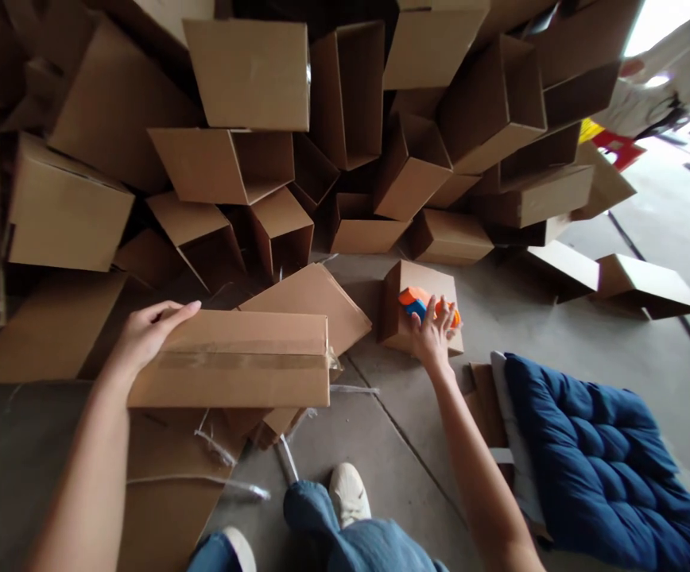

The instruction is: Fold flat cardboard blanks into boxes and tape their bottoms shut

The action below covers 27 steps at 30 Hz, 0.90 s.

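Note:
My left hand [148,338] grips the left end of a long, closed cardboard box [231,387], with the thumb along its top edge. A strip of tape runs along the box's side and hangs loose at the right end. My right hand [434,338] is over an orange and blue plastic tool [413,299], fingers spread across its orange part; its exact kind is unclear. The tool lies on a small cardboard box [393,306] standing on the floor. Flattened cardboard [315,302] shows behind the long box.
A large heap of open cardboard boxes [255,75] fills the far side. To the right lies a blue tufted cushion [589,453] beside more cardboard. Flat cardboard [160,508] and loose tape strips [231,486] are on the concrete floor [398,469] near my shoes [350,492].

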Available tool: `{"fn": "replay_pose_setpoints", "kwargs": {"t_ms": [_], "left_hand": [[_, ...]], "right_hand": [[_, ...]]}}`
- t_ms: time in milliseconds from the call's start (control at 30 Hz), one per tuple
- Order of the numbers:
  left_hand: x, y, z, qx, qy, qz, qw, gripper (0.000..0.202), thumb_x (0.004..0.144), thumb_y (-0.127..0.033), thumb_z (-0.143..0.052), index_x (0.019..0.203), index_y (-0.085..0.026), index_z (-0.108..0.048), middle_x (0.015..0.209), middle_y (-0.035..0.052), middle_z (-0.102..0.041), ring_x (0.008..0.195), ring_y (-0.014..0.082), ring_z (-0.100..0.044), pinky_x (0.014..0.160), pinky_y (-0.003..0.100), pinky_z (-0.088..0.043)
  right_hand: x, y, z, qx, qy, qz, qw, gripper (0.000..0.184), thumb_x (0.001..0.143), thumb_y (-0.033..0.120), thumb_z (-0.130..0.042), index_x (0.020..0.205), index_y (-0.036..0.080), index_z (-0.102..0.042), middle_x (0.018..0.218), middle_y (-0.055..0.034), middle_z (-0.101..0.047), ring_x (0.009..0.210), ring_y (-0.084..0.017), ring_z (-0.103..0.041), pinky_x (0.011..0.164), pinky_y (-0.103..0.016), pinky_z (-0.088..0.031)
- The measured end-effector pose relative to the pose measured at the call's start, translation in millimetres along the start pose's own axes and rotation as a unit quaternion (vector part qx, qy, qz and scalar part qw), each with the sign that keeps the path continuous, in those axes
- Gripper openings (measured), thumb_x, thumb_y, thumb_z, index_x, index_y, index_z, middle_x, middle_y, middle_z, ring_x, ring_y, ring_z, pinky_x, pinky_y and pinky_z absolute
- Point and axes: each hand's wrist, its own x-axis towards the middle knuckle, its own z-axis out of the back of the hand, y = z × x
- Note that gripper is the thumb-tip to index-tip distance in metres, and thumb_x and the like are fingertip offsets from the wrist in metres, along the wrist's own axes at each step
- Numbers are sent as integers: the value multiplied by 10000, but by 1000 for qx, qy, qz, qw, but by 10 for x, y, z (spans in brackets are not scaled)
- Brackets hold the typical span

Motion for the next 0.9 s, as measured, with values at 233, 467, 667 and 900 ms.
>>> {"fn": "replay_pose_setpoints", "kwargs": {"t_ms": [233,467,667,900], "left_hand": [[-102,-30,-11,-12,-14,2,1000,395,699,-612,-741,734,-220,-756,765,-48,-690,838,191,-585,760,254,-371],[-148,-34,-20,-23,-25,1,999,435,705,-659,-727,722,-225,-750,762,-30,-690,810,196,-589,757,271,-392],[-167,46,-82,-58,-36,-39,997,458,749,-671,-621,688,-225,-706,729,5,-689,794,227,-612,729,301,-431],[-220,24,-5,-51,-129,-102,985,441,906,-571,-510,996,-200,-730,1118,116,-796,1124,286,-704,963,362,-518]], "right_hand": [[-494,1401,439,241,67,262,932,654,1082,552,-262,1683,293,-246,1769,-80,-238,1661,-278,-96,1280,-620,-240],[-1091,2398,509,103,95,424,895,506,1119,321,-304,1556,159,-502,1651,-127,-477,1572,-260,-369,1298,-483,-257],[-1089,2381,457,23,132,435,890,431,1137,385,-323,1324,177,-651,1240,-91,-753,1160,-246,-683,1017,-360,-456],[-1111,2431,513,-10,133,428,894,403,1143,376,-309,1054,184,-652,1103,-88,-768,1094,-241,-684,946,-336,-409]]}}
